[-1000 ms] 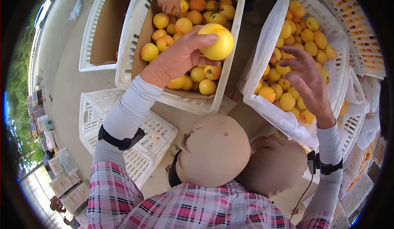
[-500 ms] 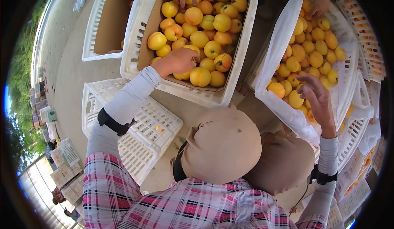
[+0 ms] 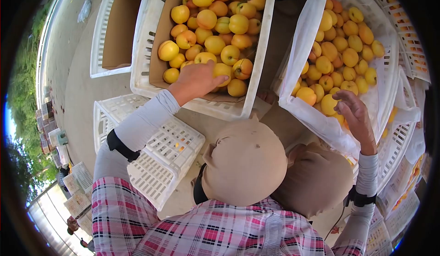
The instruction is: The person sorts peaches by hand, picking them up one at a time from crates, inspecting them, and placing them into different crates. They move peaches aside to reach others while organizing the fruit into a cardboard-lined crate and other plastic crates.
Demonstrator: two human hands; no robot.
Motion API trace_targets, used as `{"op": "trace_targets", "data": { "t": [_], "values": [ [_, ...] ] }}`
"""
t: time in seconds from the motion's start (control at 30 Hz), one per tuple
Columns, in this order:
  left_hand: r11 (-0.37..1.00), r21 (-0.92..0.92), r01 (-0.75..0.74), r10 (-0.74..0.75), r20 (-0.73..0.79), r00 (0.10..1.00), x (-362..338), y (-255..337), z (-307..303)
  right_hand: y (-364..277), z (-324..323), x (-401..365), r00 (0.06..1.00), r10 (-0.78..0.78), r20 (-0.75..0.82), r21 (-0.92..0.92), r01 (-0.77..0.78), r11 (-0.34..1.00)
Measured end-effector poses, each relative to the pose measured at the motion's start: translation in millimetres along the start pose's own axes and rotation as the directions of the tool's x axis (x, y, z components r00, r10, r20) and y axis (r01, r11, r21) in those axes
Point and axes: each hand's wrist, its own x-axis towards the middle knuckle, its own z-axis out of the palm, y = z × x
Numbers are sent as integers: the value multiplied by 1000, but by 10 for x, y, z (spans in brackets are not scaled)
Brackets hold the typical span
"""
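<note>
My left hand (image 3: 196,80) rests over the near end of a white crate (image 3: 257,79) lined with cardboard and full of yellow-orange apricots (image 3: 238,24). Its thumb and forefinger are spread, touching a yellow apricot (image 3: 223,74); the other fingers are partly hidden behind the hand. On the right, my right hand (image 3: 356,114) hangs over the near edge of a second crate, lined with white cloth (image 3: 300,40) and holding more apricots (image 3: 350,57). Its fingers are loosely bent and apart, with nothing seen in them, close to a yellow apricot (image 3: 328,104).
A cardboard-lined crate (image 3: 95,49) stands at the upper left. Below it, an upturned white crate (image 3: 158,164) lies on the concrete floor beside my knee (image 3: 247,164). More crates of apricots (image 3: 408,31) are stacked at the right edge.
My left hand has shifted slightly and opened its thumb and forefinger. My right hand has dropped a little lower. Another person's hands at the far ends of both crates have left the view.
</note>
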Motion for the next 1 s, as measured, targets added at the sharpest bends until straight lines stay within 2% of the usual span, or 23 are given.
{"op": "trace_targets", "data": {
  "t": [0.03, 0.1, 0.23, 0.3, 0.53, 0.6, 0.63, 0.7, 0.73, 0.8, 0.87, 1.0],
  "values": [
    [1000, 4, 2, -2, 2, 1000, 4, -52, -19, 20, -2, -3, 1000, 5, -7, 6, -5, 1000],
    [991, 133, 14, -31, 125, 992, 40, -215, -72, 37, 13, 13, 1000, 6, -7, 16, -6, 1000],
    [998, 34, -51, 50, 31, 998, 117, -425, -18, 11, 1, 12, 1000, 3, 3, 1, -3, 1000],
    [924, -124, -362, 341, -160, 926, 152, -436, 81, 9, -9, -7, 1000, 4, 2, -14, -4, 1000],
    [940, 3, -341, 337, -165, 927, 233, -129, 191, 119, 7, -37, 1000, 9, -13, -23, -9, 1000],
    [901, 161, -404, 395, 83, 915, 216, -65, 80, 163, 8, -50, 1000, 0, -18, -12, 0, 1000],
    [899, 159, -409, 399, 87, 913, 218, -45, 127, 165, 8, -52, 1000, -5, -11, -37, 4, 999],
    [819, 315, -479, 478, 86, 874, 202, -5, 233, 158, 23, -38, 1000, -6, -6, -60, 5, 998],
    [815, 314, -486, 485, 87, 870, 192, -11, 233, 142, 28, -28, 1000, -11, 3, -91, 11, 996],
    [890, -41, -455, 456, 39, 889, 207, -22, 210, 97, -3, -37, 1000, 11, -27, -137, -14, 990],
    [929, -170, -327, 332, -5, 943, 232, -225, 396, 69, -13, -49, 999, -32, -19, -188, 28, 982],
    [920, -93, -381, 377, -58, 924, 136, -179, 396, 226, -131, -48, 995, -54, -82, -211, 35, 977]
  ]
}}
